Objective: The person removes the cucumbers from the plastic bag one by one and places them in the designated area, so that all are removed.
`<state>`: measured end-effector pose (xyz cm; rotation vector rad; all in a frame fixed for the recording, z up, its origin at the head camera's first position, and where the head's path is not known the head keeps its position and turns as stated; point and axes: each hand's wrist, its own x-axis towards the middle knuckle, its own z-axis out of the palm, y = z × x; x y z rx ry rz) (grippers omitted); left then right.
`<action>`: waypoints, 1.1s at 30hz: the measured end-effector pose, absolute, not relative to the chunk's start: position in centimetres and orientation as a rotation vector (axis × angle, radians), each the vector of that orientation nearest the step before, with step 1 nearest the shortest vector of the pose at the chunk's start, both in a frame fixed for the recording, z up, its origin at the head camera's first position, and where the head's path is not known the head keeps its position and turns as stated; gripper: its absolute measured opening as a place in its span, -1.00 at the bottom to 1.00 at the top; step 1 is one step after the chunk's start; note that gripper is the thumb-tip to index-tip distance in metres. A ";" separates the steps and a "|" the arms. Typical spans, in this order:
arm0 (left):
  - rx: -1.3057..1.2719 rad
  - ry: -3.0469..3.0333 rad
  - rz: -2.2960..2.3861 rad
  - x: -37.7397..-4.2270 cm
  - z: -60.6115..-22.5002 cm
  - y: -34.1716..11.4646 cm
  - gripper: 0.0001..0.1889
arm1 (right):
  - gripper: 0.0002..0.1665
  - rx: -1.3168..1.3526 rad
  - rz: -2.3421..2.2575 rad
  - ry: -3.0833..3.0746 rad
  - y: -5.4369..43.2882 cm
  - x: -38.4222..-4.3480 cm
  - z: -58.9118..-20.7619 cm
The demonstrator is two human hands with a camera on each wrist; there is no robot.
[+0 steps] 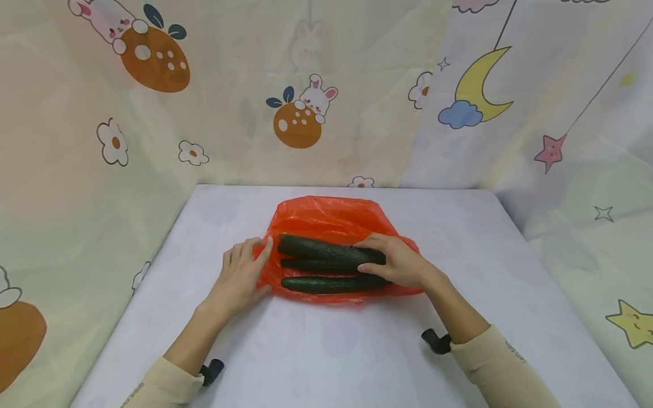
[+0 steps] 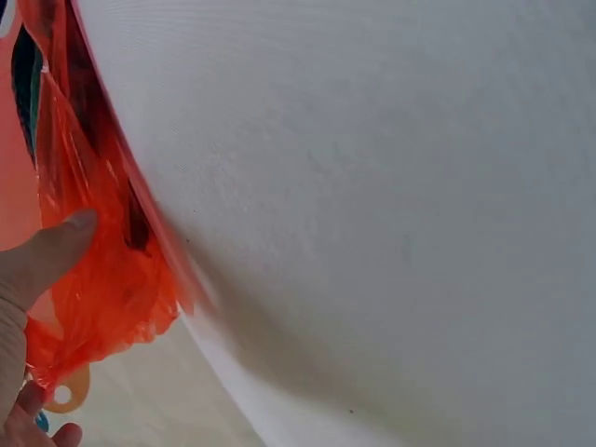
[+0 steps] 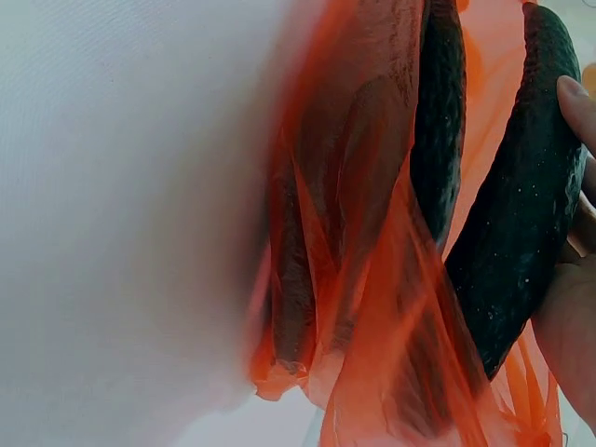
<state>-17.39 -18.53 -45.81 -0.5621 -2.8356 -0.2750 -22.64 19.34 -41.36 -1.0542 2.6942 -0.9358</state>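
Note:
A red plastic bag [image 1: 326, 212] lies spread on the table with three dark green cucumbers on it. My right hand [image 1: 398, 262] grips the right end of the rear cucumber [image 1: 321, 249]; in the right wrist view this cucumber [image 3: 517, 205] leans against the palm, its lower end behind red film. Just in front lies a middle cucumber [image 1: 311, 265], partly covered by the gripped one. The front cucumber [image 1: 326, 284] rests nearest me. At the bag's left edge, my left hand [image 1: 241, 277] touches the plastic, thumb and fingers spread apart.
A white table [image 1: 326, 351] carries the bag. Printed cloth walls [image 1: 229, 85] enclose its back and sides. Black wrist devices [image 1: 437, 341] stick out from both beige sleeves [image 1: 502, 368].

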 end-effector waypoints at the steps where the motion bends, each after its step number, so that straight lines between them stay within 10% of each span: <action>1: -0.566 -2.824 -0.274 -17.5 -45.8 -18.5 0.19 | -0.45 -1.051 -0.933 2.698 19.4 -22.6 -41.3; 20: -0.623 -2.823 -0.496 -18.6 -45.8 -18.5 -0.40 | -0.44 -1.059 -0.943 2.677 20.0 -22.4 -40.6; 33: -0.476 -2.919 -0.559 -18.8 -45.2 -19.1 -0.24 | -0.46 -1.091 -0.984 2.656 19.9 -22.4 -40.5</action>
